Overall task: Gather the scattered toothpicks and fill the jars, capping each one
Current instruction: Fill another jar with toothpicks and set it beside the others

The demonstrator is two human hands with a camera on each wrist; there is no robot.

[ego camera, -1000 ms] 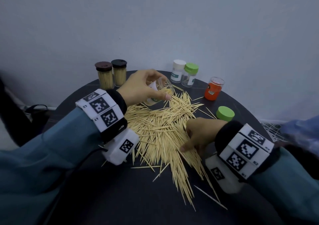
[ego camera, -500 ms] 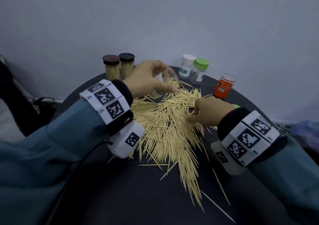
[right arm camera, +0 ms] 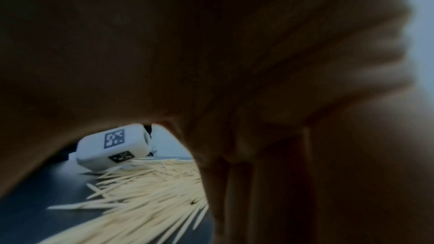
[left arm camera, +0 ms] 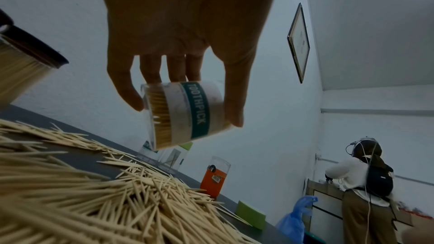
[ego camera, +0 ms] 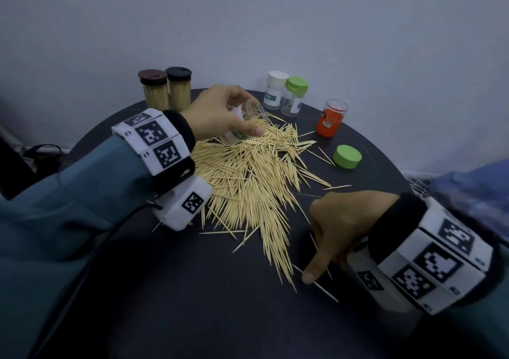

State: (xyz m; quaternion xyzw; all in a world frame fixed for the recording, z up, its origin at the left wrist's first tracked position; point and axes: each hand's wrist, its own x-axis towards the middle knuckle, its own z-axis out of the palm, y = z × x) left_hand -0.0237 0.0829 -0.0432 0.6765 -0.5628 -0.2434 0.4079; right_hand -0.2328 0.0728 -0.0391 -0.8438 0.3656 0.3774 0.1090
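We've got two brown-capped jars [ego camera: 165,88] full beyond our left hand [ego camera: 220,116], which grips a part-filled toothpick jar [left arm camera: 185,114]; right hand [ego camera: 341,229], grip unclear, at the big toothpick pile [ego camera: 248,182].

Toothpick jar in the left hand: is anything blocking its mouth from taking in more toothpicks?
Nothing visible blocks it. The toothpick jar is uncapped and tilted, mouth toward the toothpick pile. The left hand grips its sides, fingers clear of the opening. Its loose green cap lies aside on the table.
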